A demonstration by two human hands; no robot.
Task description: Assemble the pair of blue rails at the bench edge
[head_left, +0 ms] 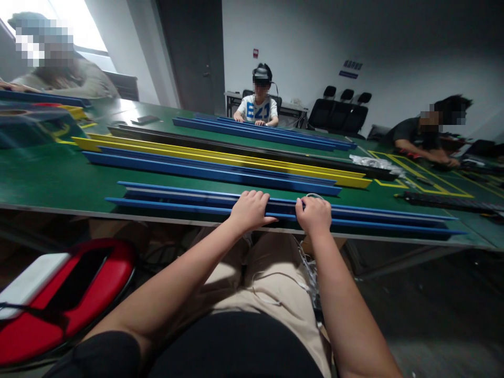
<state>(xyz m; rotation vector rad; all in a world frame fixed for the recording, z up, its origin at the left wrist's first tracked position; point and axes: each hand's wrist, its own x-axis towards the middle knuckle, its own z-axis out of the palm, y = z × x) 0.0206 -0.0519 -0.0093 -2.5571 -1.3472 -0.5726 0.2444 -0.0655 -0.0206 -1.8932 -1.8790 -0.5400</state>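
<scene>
A long blue channel lies along the near edge of the green table, with a pale strip running lengthwise inside it. My left hand is closed over the channel near its middle, its fingers bent across it and its thumb stretched along the near wall. A short way to the right, my right hand is also closed on the channel, with curled fingers. Behind its knuckles shows a thin white loop. What lies under the fingers of either hand is hidden.
Beyond lie another blue channel, a yellow channel, a black channel and more blue channels on the green table. Clear plastic wrap sits right. Three people work around the table. A red stool stands left.
</scene>
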